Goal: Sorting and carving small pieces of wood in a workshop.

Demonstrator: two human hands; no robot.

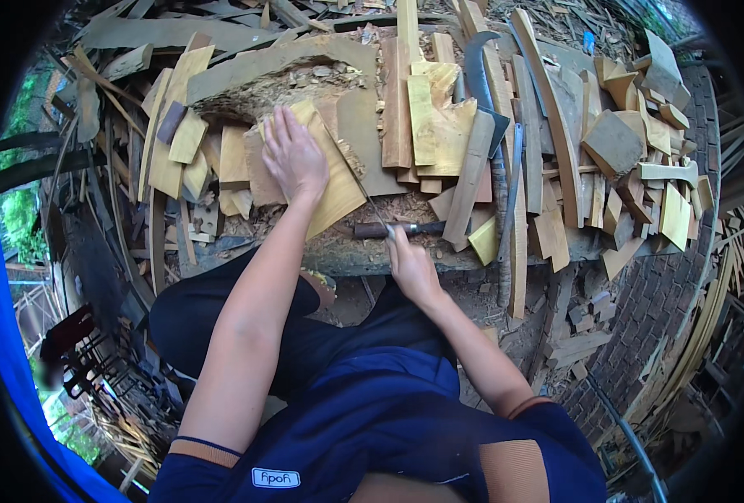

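My left hand lies flat with its fingers stretched out, pressing on a yellow wooden board. The board rests slanted on the work surface. Below and to its right, my right hand is closed around the near end of a thin saw. The saw's narrow dark blade, seen nearly edge-on, runs along the board's right edge; my fingers hide its handle. Just beyond my right hand lies a chisel-like tool with a dark wooden handle and a metal collar.
Wood offcuts crowd the right of the bench. A curved blade, a long blue-grey metal tool and a pale-handled hatchet-shaped piece lie among them. More scraps stand at left. A hollowed, rough wood slab sits behind the board.
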